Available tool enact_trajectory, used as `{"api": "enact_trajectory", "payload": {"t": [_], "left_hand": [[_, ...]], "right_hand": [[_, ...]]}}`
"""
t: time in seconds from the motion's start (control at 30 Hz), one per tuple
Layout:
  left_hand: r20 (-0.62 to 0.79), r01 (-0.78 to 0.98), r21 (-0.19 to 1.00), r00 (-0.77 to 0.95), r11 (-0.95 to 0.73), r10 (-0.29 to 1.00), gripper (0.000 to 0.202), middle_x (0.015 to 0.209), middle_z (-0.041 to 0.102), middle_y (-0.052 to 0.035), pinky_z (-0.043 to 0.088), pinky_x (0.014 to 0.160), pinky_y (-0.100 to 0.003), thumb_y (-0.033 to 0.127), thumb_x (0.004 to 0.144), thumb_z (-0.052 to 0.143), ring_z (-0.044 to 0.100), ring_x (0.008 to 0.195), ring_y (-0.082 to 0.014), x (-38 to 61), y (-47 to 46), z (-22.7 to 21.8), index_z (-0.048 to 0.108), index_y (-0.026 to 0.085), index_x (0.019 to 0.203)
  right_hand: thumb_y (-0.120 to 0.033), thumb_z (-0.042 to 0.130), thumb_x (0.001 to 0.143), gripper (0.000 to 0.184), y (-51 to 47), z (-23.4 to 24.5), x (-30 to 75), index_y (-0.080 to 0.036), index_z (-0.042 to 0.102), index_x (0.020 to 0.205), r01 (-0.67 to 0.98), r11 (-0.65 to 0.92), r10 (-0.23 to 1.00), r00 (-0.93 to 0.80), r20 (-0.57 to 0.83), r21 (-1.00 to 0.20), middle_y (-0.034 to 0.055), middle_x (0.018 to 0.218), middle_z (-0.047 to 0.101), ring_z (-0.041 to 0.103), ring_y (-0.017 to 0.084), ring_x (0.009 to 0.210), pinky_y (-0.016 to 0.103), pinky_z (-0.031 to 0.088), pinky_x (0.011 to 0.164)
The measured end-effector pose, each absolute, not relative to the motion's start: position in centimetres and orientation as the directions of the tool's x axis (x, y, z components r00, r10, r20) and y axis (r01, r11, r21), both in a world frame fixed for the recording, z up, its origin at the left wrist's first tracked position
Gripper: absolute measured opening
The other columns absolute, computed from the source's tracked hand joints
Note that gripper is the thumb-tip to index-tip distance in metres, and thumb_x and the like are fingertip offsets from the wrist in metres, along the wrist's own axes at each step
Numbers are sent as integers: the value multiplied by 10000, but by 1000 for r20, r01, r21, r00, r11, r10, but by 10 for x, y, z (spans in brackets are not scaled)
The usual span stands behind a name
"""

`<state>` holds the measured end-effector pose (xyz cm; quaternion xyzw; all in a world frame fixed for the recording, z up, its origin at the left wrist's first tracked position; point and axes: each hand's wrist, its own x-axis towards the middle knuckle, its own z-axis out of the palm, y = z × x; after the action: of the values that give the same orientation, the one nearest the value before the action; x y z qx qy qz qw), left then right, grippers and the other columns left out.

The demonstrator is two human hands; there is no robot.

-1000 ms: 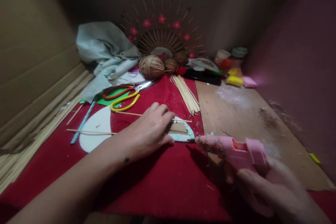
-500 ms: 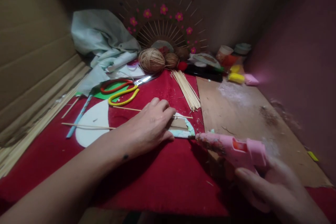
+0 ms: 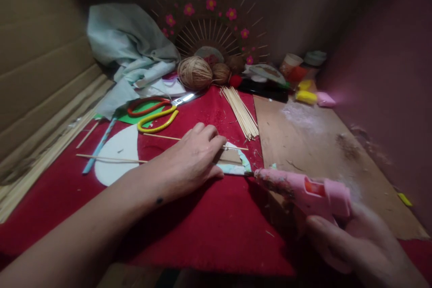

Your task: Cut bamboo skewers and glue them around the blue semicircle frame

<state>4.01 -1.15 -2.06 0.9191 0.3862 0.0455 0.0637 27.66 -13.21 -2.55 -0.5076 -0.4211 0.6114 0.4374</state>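
2 hands are at work, and very little has moved between them over the last second. Our left hand (image 3: 191, 157) stays spread, palm down, on the card piece (image 3: 236, 162). It grips nothing; the fingers press the piece flat onto the red cloth (image 3: 219, 229) that covers the worktop. 1 thin skewer (image 3: 238, 147) runs out from under those fingertips toward the right.

Our right hand (image 3: 354, 243) is clenched around the handle of the pink glue gun (image 3: 303, 189), low on the right. The gun has drifted a touch to the right along with the hand, yet its crusted nozzle still sits just beside the near right corner of the card piece. We cannot tell whether the tip touches the card.

The main change is the view. Everything at the back now sits a little higher in the picture, so our head has tipped downward while the hands stayed put. We judge that the pressing and the aiming at that corner are holding steady, not being broken off.

Around them lie 1 pair of scissors (image 3: 158, 112) with red and yellow handles, a bundle of sticks (image 3: 240, 114), a ball of twine (image 3: 195, 72) and a white paper disc (image 3: 116, 155) crossed by another skewer. A bare wooden board (image 3: 313, 144) lies under the gun, on the right.
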Motion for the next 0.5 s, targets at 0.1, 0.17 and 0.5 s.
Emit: {"api": "enact_trajectory", "payload": {"t": [0.1,0.17,0.5], "left_hand": [[43,701,154,699,-696,713,382,1047,506,-87,416,807,-369,384,784,654,438,937,-243,40,-11,-22,552,176,1088],[54,699,148,701,-700,712,383,1049,508,-85,415,807,-368,390,783,653,439,932,-241,39,-10,-23,553,182,1089],[69,692,152,705,-706,706,397,1055,513,-90,410,808,-363,386,786,646,444,933,-241,38,-10,-26,546,187,1116]], "right_hand": [[-296,634,799,397,-133,-26,279,-287,636,1196,-89,-247,968,-74,-241,-965,60,1295,600,557,284,1181,368,455,995],[-294,646,793,394,-133,-27,279,-300,642,1186,-67,-235,972,-47,-232,-970,55,1273,617,582,274,1151,356,484,965],[-346,648,782,421,-135,-24,279,-264,639,1195,-102,-261,965,-12,-262,-960,71,1306,592,513,297,1226,366,432,1018]]}}
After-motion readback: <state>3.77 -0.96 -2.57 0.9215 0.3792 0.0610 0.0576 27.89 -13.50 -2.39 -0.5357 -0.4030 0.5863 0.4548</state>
